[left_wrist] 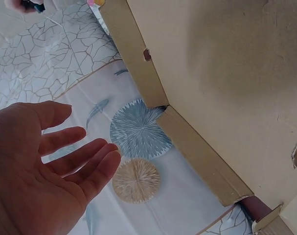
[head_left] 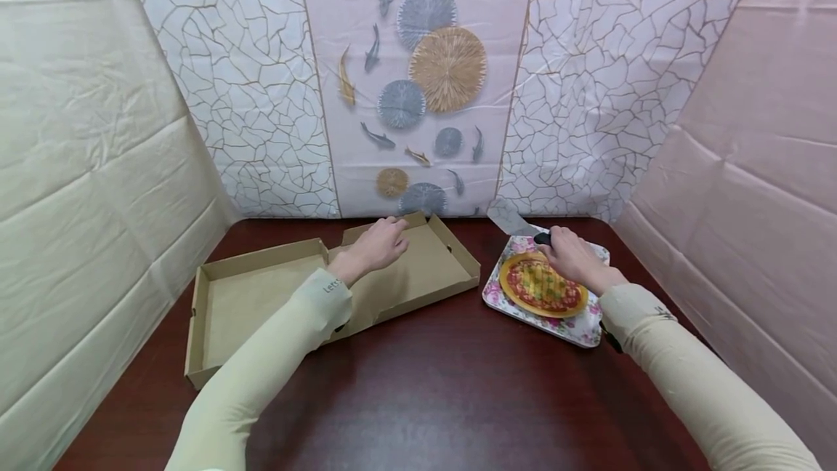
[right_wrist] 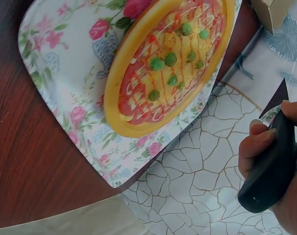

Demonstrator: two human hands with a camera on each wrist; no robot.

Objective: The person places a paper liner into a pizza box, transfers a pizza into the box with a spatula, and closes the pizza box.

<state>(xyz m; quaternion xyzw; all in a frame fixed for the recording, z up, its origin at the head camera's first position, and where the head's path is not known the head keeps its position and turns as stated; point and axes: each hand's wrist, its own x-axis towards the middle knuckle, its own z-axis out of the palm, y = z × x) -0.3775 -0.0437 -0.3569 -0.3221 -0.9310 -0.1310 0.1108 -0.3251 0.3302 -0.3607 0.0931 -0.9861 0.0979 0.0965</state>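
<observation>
My right hand (head_left: 575,259) grips the black handle (right_wrist: 270,161) of a pizza server whose broad metal blade (head_left: 510,218) points toward the back wall. Below that hand a small round pizza (head_left: 543,286) with a golden crust and green dots lies on a floral tray (head_left: 503,305). Over the lid side of an unfolded cardboard pizza box (head_left: 425,260), my left hand (head_left: 378,244) is held in the air. Its fingers are loosely bent and hold nothing, as the left wrist view shows of the hand (left_wrist: 65,161).
The box's other half (head_left: 255,304), a shallow walled tray, lies at the left of the dark red wooden table (head_left: 418,391). A patterned cloth (head_left: 405,151) hangs behind the table, with pale cloth walls (head_left: 739,202) on both sides.
</observation>
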